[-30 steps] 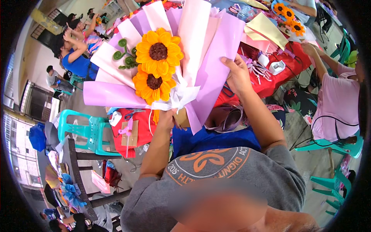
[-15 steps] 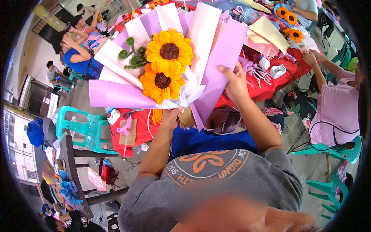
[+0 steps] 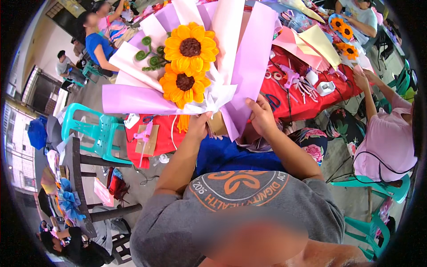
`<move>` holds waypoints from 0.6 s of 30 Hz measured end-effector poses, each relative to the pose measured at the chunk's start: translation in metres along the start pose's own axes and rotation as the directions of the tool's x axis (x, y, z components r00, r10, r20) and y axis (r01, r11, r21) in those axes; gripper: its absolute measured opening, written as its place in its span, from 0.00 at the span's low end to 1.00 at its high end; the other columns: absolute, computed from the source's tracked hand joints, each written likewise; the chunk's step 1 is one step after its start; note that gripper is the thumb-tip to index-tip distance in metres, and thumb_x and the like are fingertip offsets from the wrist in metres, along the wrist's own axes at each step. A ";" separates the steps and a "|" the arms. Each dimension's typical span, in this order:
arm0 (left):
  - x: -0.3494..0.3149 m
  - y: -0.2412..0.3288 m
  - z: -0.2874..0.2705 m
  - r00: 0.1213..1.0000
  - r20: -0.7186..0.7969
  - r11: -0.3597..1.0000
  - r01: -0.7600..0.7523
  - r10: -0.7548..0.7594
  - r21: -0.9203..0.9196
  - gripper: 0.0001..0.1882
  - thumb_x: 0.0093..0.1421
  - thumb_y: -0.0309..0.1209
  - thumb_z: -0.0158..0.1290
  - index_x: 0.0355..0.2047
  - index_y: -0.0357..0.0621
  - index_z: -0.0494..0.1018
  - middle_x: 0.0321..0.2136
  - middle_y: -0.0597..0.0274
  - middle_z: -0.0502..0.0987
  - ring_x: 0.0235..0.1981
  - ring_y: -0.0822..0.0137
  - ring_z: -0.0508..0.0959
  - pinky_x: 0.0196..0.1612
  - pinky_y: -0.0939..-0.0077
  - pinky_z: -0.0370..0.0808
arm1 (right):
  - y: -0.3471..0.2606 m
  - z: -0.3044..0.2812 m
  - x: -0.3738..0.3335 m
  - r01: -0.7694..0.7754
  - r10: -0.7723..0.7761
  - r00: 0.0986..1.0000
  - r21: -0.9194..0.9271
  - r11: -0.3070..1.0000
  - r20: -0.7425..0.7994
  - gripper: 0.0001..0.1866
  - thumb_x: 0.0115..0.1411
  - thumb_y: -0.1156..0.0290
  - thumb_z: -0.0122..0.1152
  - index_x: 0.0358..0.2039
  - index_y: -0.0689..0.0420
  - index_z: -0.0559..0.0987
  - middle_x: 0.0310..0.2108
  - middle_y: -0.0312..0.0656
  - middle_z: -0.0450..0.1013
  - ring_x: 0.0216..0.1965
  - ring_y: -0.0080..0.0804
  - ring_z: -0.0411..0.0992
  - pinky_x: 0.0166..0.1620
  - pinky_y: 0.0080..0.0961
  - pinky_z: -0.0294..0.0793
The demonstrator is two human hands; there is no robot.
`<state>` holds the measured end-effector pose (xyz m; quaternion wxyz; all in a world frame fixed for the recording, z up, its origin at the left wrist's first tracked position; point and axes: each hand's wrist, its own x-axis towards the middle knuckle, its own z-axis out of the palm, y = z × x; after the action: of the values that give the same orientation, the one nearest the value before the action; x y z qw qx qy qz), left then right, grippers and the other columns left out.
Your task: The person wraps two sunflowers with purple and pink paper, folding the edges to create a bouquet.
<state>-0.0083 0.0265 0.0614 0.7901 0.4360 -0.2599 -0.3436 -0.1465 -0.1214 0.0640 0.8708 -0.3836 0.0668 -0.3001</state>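
Observation:
I hold up a bouquet wrapped in lilac and pale pink paper, with two fuzzy orange sunflowers (image 3: 190,47) one above the other. Curled green sprigs (image 3: 147,54) stand left of the flowers, and a white ribbon bow (image 3: 212,101) gathers the wrap below them. My left hand (image 3: 198,127) is closed round the bouquet's base under the bow; its fingers are partly hidden behind. On the right side, my right hand (image 3: 262,116) pinches the lower outer edge of the lilac wrapping paper (image 3: 250,62), thumb in front. Orange strands (image 3: 183,123) hang beside my left hand.
Behind the bouquet, a red-covered table (image 3: 307,107) carries a pink glue gun (image 3: 290,76), scissors (image 3: 272,102) and paper sheets. Another glue gun (image 3: 144,135) lies on cardboard at left. A green chair (image 3: 93,131) stands left; a person in pink (image 3: 382,138) sits right.
My right hand has slid down and inward along the lilac paper toward the bow. The bouquet has risen a little in view, and more of the table at right shows.

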 end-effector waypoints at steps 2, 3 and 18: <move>0.000 -0.004 -0.001 1.000 -0.009 1.000 -0.016 0.016 0.003 0.29 0.49 0.26 0.54 0.53 0.42 0.59 0.45 0.65 0.68 0.46 0.69 0.69 0.51 0.72 0.65 | 0.002 0.006 -0.005 0.029 -0.027 0.995 0.015 0.999 -0.092 0.14 0.57 0.75 0.51 0.44 0.63 0.70 0.41 0.39 0.71 0.43 0.23 0.67 0.45 0.20 0.65; 0.001 -0.006 -0.001 0.999 -0.014 1.000 -0.028 0.028 0.007 0.29 0.50 0.26 0.54 0.53 0.41 0.59 0.45 0.64 0.68 0.47 0.69 0.68 0.51 0.72 0.64 | 0.003 0.010 -0.008 0.030 -0.028 0.996 0.013 0.999 -0.090 0.14 0.57 0.75 0.51 0.44 0.63 0.70 0.41 0.39 0.71 0.43 0.23 0.67 0.45 0.20 0.65; 0.000 -0.022 -0.017 0.999 0.006 0.993 0.047 -0.048 0.105 0.28 0.47 0.16 0.52 0.51 0.40 0.61 0.44 0.64 0.70 0.45 0.69 0.70 0.48 0.75 0.66 | -0.031 0.007 0.007 0.077 -0.079 0.992 -0.033 0.997 -0.094 0.16 0.51 0.78 0.56 0.42 0.61 0.71 0.37 0.37 0.72 0.37 0.23 0.69 0.43 0.23 0.66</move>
<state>-0.0036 0.0270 0.0338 0.7567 0.4814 -0.2706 -0.3499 -0.1524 -0.1373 0.0916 0.8485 -0.3840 0.0977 -0.3508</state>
